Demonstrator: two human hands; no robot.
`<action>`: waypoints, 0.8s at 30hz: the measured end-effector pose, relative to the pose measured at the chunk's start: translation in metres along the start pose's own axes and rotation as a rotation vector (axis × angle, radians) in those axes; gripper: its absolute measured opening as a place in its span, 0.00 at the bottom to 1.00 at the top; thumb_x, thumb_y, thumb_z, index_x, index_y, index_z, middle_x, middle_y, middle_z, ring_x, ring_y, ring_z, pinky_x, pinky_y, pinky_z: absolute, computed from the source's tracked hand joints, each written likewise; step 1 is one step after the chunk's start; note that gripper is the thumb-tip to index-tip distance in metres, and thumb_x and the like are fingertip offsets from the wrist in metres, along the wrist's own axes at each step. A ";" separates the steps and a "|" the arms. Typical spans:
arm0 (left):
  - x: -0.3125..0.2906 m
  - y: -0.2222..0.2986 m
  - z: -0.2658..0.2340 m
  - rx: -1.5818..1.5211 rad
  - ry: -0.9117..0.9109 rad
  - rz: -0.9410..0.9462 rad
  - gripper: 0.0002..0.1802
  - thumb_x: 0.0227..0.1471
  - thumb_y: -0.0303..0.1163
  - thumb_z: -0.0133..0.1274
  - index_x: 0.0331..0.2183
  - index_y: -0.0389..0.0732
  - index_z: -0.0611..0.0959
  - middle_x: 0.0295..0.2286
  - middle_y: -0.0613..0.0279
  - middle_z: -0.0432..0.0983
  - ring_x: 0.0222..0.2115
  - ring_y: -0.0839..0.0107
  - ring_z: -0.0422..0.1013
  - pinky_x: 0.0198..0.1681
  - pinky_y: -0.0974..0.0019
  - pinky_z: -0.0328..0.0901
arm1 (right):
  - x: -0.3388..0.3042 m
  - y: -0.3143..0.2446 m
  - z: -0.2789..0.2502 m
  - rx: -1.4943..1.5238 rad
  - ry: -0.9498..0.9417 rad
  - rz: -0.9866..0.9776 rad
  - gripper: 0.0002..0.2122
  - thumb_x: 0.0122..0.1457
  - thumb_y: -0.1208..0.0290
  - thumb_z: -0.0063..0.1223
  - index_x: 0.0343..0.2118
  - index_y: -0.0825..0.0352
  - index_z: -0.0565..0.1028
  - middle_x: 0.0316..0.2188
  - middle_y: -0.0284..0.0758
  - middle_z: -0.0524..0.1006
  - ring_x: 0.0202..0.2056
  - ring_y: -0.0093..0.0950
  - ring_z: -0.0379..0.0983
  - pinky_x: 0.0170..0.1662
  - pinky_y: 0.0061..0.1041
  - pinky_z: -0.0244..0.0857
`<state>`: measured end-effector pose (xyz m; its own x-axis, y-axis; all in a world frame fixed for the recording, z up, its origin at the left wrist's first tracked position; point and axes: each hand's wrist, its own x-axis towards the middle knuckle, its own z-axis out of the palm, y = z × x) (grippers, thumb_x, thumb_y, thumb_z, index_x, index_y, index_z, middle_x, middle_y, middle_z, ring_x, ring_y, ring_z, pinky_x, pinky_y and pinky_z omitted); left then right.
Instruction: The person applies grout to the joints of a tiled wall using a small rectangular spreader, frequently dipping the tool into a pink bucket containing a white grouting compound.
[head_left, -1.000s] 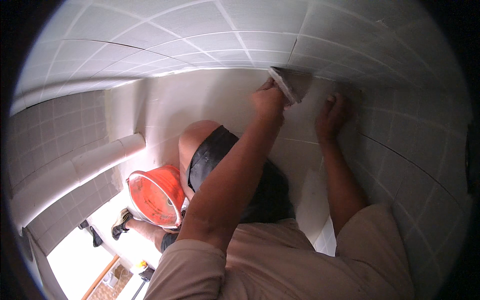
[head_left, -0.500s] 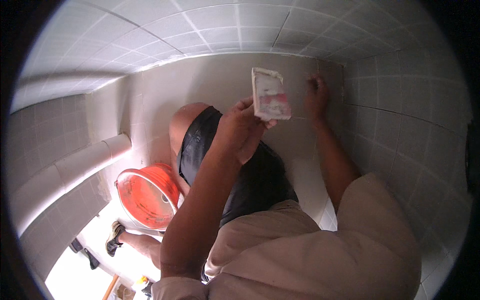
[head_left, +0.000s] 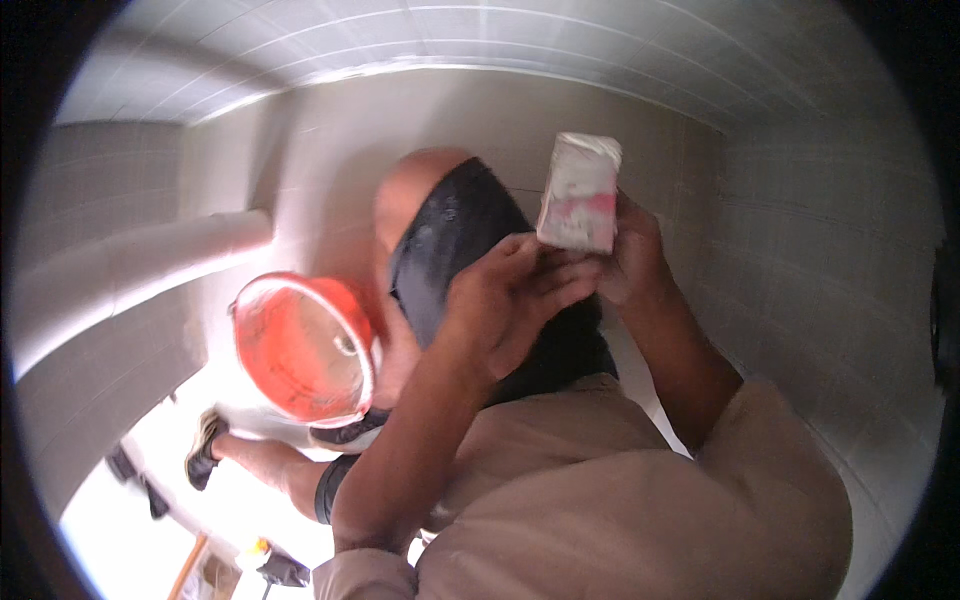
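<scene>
A flat rectangular block [head_left: 580, 195], smeared white with a pink-red patch, is held up in front of me; its exact kind is unclear. My right hand [head_left: 635, 255] grips it from the right, with the fingers partly hidden behind it. Just below its lower edge, my left hand [head_left: 505, 295] has its fingers stretched out toward the right hand. Whether the left fingertips touch the block is blurred.
An orange-red bucket [head_left: 290, 345] with dried residue stands left of my bent knee [head_left: 425, 180]. A white pipe [head_left: 150, 265] runs along the left side. Grey tiled walls [head_left: 800, 230] close in at the right and ahead. A shoe [head_left: 203, 450] shows at lower left.
The block has gone from my left hand to my right and shifted rightward. My right hand has come down from near the wall. The view has tilted slightly.
</scene>
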<state>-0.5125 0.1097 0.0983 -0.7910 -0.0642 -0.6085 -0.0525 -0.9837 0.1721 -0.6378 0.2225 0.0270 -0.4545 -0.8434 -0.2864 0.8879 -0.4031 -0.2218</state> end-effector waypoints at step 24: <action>-0.370 -0.033 -0.331 1.727 1.435 0.791 0.22 0.59 0.44 0.52 0.44 0.34 0.78 0.45 0.48 0.72 0.48 0.52 0.68 0.52 0.49 0.62 | 0.162 -0.033 -0.019 -0.161 0.691 -0.728 0.17 0.62 0.80 0.42 0.52 0.58 0.70 0.45 0.33 0.74 0.41 0.29 0.71 0.39 0.31 0.66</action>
<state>-0.0162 0.1101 0.0620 -0.1966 -0.9788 0.0573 -0.9255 0.2045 0.3188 -0.7419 0.1057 -0.0299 -0.8682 -0.0023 -0.4962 0.3821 -0.6411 -0.6656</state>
